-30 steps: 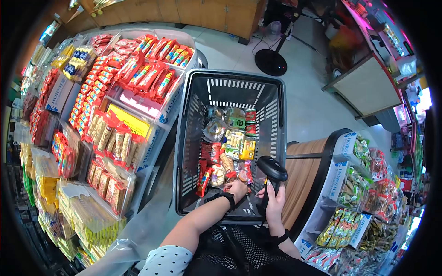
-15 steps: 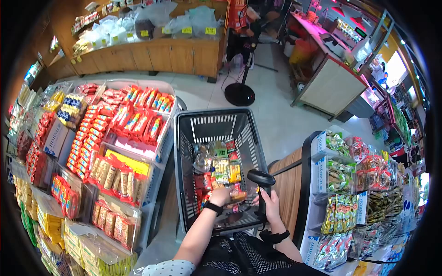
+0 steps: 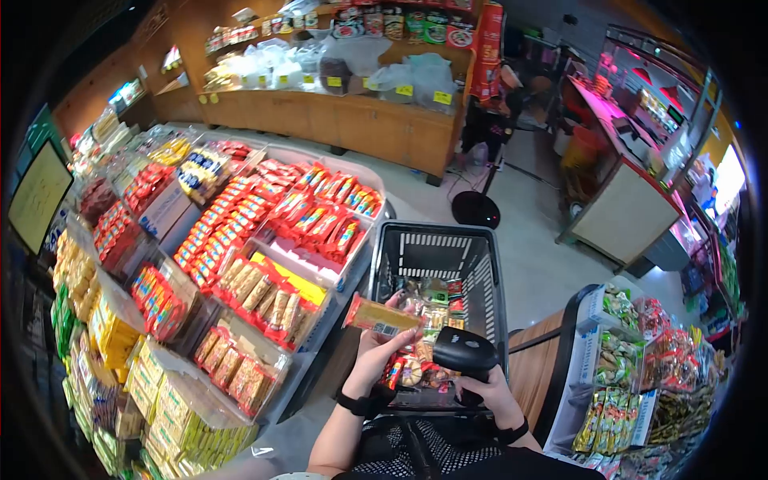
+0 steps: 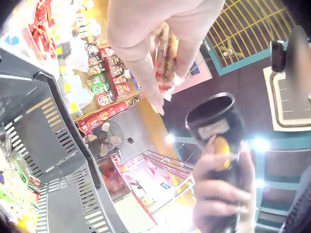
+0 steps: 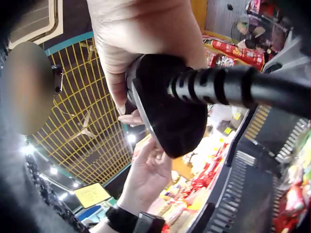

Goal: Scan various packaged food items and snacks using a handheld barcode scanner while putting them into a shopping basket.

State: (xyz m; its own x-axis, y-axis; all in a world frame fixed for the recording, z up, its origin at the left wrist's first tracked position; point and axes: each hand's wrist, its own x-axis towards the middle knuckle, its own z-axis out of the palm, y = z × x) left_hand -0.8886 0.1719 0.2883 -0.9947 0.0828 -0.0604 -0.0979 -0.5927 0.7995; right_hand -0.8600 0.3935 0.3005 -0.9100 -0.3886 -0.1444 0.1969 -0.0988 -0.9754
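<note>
My left hand (image 3: 376,362) holds up a wrapped snack bar (image 3: 382,317) over the left side of the basket, a barcode showing on its wrapper. Thumb and fingers pinch the snack bar (image 4: 166,53) in the left wrist view. Just to the right, my right hand (image 3: 498,395) grips a black barcode scanner (image 3: 464,350) by its handle, head toward the bar. The scanner's thick cable end and base (image 5: 170,111) fill the middle of the right wrist view. Below both hands is a dark grey shopping basket (image 3: 483,290) with several wrapped snacks (image 3: 412,370) inside, partly hidden by the hands.
On the left, a tiered display of red-wrapped snacks (image 3: 276,290) stands close to the basket. At the right is another rack of bagged snacks (image 3: 614,364) with a wood-panelled side (image 3: 544,352). Ahead are a floor fan base (image 3: 476,210) and a wooden counter (image 3: 320,116).
My left hand came up out of the basket with the snack bar, its barcode now facing up. The scanner stays in my right hand, its head now turned left toward the bar. The head view tilted upward.
</note>
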